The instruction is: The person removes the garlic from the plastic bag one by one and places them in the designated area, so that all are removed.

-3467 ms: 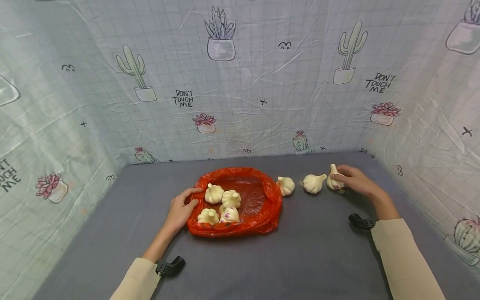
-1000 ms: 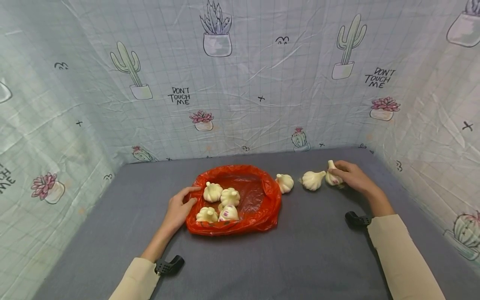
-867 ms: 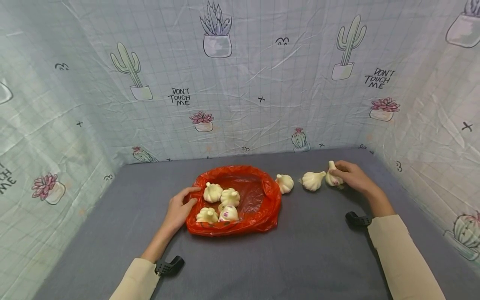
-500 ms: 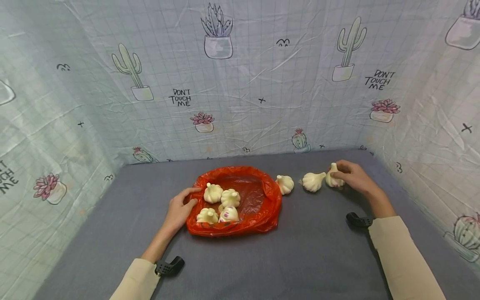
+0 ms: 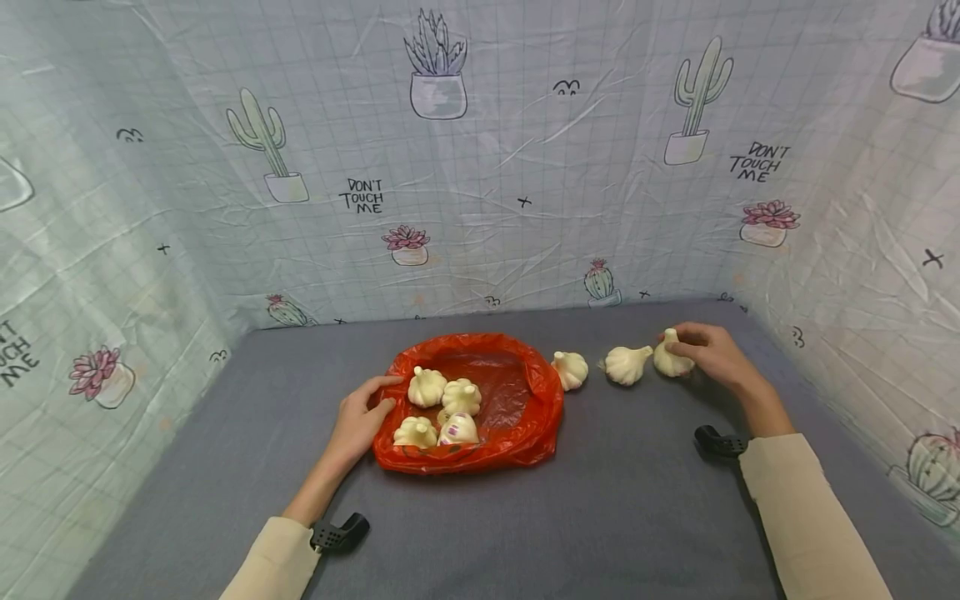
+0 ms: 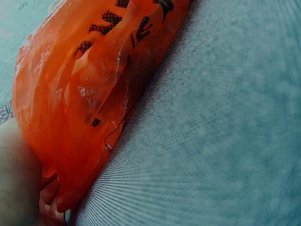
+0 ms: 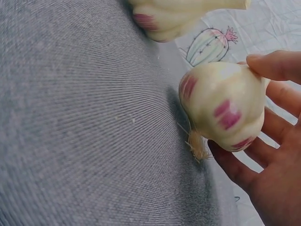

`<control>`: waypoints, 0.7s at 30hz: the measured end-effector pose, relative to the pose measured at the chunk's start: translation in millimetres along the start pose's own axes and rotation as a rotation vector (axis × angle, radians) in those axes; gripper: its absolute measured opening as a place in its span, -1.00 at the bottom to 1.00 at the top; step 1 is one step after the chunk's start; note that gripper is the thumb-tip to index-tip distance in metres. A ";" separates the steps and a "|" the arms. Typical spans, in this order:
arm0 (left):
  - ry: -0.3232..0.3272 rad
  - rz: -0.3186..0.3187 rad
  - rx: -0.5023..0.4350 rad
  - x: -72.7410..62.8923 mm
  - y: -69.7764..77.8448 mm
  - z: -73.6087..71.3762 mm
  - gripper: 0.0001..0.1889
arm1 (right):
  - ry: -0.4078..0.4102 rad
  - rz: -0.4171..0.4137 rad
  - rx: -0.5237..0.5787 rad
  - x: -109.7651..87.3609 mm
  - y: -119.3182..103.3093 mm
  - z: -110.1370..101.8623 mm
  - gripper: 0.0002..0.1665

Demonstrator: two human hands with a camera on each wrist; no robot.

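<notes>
A red plastic bag [image 5: 504, 402] lies with its mouth spread wide, and several garlic bulbs [image 5: 427, 387] sit inside toward its left. My left hand [image 5: 357, 421] holds the bag's left rim, thumb and fingers at the edge; part of that hold is hidden by the plastic in the left wrist view. At the far right my right hand [image 5: 712, 357] grips a garlic bulb [image 7: 225, 103] with purple patches and a rooty base. Its stem points up in the head view, and the thumb lies near the stem. The base is close to the cloth; whether it touches, I cannot tell.
Two more bulbs stand in a row between bag and right hand: one garlic [image 5: 570, 370] against the bag's right side, another garlic [image 5: 627, 365] left of the held one. Grey cloth [image 5: 600, 517] covers the table. A printed curtain [image 5: 495, 167] encloses the back and sides.
The garlic bulb in my right hand has turned slightly, and its purple patches no longer show in the head view. My left hand and the bag keep their place.
</notes>
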State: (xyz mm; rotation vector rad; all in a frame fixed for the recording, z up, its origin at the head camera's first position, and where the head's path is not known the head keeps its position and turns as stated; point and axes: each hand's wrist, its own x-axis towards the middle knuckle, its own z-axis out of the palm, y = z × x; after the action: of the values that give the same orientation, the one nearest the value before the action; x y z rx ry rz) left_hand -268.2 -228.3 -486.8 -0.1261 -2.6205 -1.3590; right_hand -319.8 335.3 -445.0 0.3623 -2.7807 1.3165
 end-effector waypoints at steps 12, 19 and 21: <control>0.000 -0.004 0.002 1.0 -0.5 0.9 -0.63 | -0.062 -0.003 0.001 -0.1 1.3 -2.9 -0.51; 0.003 0.001 0.000 0.6 -0.4 0.3 -0.63 | -0.065 -0.011 0.004 -0.2 0.7 -1.7 -0.58; 0.001 0.000 -0.003 0.1 -0.7 0.2 -0.63 | -0.063 -0.002 0.001 0.6 0.1 -0.2 -0.58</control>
State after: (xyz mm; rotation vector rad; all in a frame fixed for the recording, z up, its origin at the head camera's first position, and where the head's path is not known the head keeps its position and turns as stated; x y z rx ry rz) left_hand -268.4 -228.5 -487.5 -0.1264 -2.6176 -1.3623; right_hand -320.4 335.5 -444.8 0.4138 -2.8302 1.3286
